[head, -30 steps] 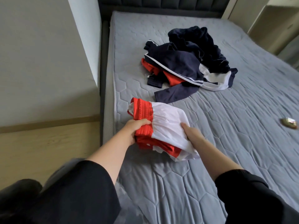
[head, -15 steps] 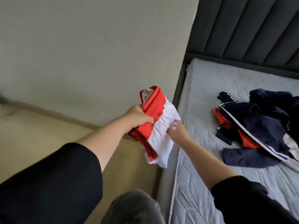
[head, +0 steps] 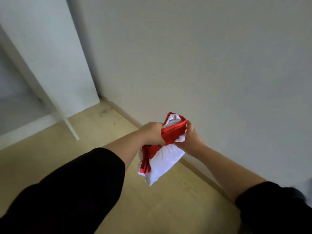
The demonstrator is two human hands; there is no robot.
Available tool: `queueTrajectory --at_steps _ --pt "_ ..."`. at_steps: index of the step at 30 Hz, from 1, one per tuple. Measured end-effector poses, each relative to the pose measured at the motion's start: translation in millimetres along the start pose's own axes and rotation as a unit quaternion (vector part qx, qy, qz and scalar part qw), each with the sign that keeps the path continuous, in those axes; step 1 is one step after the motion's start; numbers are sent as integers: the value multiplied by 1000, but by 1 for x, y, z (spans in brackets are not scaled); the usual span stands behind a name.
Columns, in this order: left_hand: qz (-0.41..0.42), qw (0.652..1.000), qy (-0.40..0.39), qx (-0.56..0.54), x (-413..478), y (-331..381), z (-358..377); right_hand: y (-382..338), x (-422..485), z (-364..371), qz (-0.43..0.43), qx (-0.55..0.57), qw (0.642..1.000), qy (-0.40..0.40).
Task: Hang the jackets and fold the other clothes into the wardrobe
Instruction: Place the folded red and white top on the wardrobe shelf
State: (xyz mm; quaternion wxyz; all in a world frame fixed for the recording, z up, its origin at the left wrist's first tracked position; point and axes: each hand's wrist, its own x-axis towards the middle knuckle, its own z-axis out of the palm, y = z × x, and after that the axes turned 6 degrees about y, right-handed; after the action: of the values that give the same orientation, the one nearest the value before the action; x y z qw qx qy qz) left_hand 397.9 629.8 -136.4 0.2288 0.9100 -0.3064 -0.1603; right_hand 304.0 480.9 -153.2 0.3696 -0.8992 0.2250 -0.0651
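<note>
A folded red and white garment (head: 166,159) hangs in the air between my two hands, over the floor near the wall. My left hand (head: 152,133) grips its red band from the left. My right hand (head: 191,138) holds its right edge, fingers curled into the cloth. The white wardrobe (head: 50,65) stands at the far left with its side panel toward me; a pale open compartment shows at the left edge. The bed and the other clothes are out of view.
A plain light wall (head: 202,65) fills the right and upper view, with a skirting board along its base. Light wooden floor (head: 84,141) stretches from me to the wardrobe's foot.
The garment has been lifted off the bed and carried left. My view has swung away from the bed to the wall and wardrobe. Both hands have kept their hold.
</note>
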Motion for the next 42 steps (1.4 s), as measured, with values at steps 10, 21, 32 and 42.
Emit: queueTrajectory --at_steps 10,21,32,42 --pt "7 979 36 202 -115 -29 -329 -360 18 -60 -372 -332 863 -82" --pt "-98 928 109 344 -297 -41 -656 -727 -52 -84 -494 -290 808 -141" --pt "-259 900 120 329 -388 -172 -803 -930 -61 21 -609 -237 747 -126" --pt "-376 876 101 285 -399 -334 -1009 -1179 16 120 -652 -227 695 -200"
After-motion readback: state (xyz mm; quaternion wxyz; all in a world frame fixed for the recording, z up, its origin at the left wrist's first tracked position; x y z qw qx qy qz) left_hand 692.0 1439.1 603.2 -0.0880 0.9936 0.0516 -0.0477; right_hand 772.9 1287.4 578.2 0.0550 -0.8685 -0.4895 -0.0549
